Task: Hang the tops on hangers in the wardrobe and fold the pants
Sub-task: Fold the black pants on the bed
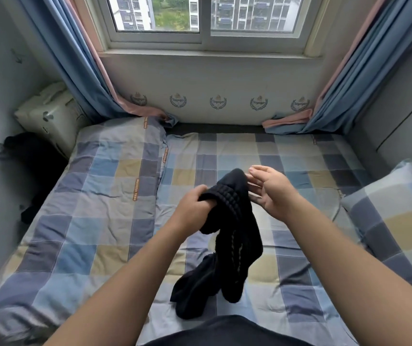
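- Left hand (195, 206) is clenched round the ribbed band of a black garment (234, 236) and holds it up over the bed (299, 283). Back of the hand faces the camera, fingers tucked under the band.
- Right hand (269, 191) is released: fingers straight, thumb up, palm turned toward the left hand. Its fingertips touch the garment's top fold just beside the band, with no grasp visible.
- Garment hangs bunched from the left hand, mid-frame. The lower part trails down in dark lobes and its end lies on the sheet near the person's torso (cut unclear, fabric too dark and crumpled to read legs or sleeves).
- A line of pale stitching runs down the hanging part.
- Both forearms are bare and reach in from the bottom edge. The person's dark clothing shows at bottom centre.
- Bed has a wrinkled checked sheet in blue, grey and tan. Matching quilt (115, 171) lies along the left side, matching pillow (394, 216) at the right edge.
- Dark heap (30, 156), apparently fabric, sits at far left between quilt and wall, well apart from the hands.
- White bag (47, 116) with grey print sits in the left corner, behind that heap.
- Window (205, 18) is ahead above the bed, with apartment blocks and trees outside.
- Curtains (75, 58) are blue with a pink edge, one on each side, hems resting at the bed's far end.
- Pale panel (217, 78) under the sill carries a row of crest prints.
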A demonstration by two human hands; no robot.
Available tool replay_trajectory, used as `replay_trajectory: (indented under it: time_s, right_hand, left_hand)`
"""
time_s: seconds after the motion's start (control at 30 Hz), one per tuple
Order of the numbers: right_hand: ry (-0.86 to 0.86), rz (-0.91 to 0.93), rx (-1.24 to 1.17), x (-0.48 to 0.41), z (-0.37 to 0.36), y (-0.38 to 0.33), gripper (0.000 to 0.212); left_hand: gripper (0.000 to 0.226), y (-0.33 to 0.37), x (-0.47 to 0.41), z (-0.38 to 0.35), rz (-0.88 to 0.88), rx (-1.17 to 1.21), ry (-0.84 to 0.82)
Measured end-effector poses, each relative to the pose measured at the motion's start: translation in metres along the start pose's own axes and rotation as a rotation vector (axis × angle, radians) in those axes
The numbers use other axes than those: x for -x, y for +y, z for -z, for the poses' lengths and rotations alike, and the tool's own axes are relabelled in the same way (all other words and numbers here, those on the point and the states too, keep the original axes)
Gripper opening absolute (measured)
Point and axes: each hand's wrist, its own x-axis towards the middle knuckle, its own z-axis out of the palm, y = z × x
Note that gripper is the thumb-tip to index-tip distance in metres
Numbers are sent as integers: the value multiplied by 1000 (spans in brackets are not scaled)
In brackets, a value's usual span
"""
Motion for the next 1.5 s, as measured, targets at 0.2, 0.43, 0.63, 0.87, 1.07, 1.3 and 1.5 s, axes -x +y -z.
replay_trajectory:
  time_s: [0.2, 0.43, 0.63, 0.87, 1.07, 1.3, 1.5]
  right_hand:
    - [-69, 86, 261, 32, 15, 74, 54]
    - [-157, 191, 535, 31, -7, 119, 38]
    - [-104, 210, 788, 0, 7, 120, 17]
    - [-217, 200, 642, -5, 17, 99, 22]
    - [-37, 230, 1459, -17, 19, 97, 16]
    - [272, 84, 1676, -18, 63, 108, 29]
    - [440, -46, 1146, -21, 77, 114, 37]
  left_hand:
    - [27, 2, -7, 2, 435, 42, 67]
    - [27, 2, 1, 4, 373, 17, -131]
    - [14, -5, -4, 25, 266, -79, -81]
    - [22, -23, -14, 61, 162, -437, 101]
    - [32, -37, -17, 68, 115, -573, 249]
    - [27, -84, -16, 97, 204, -753, 379]
    - [19, -136, 0, 114, 420, -709, 464]
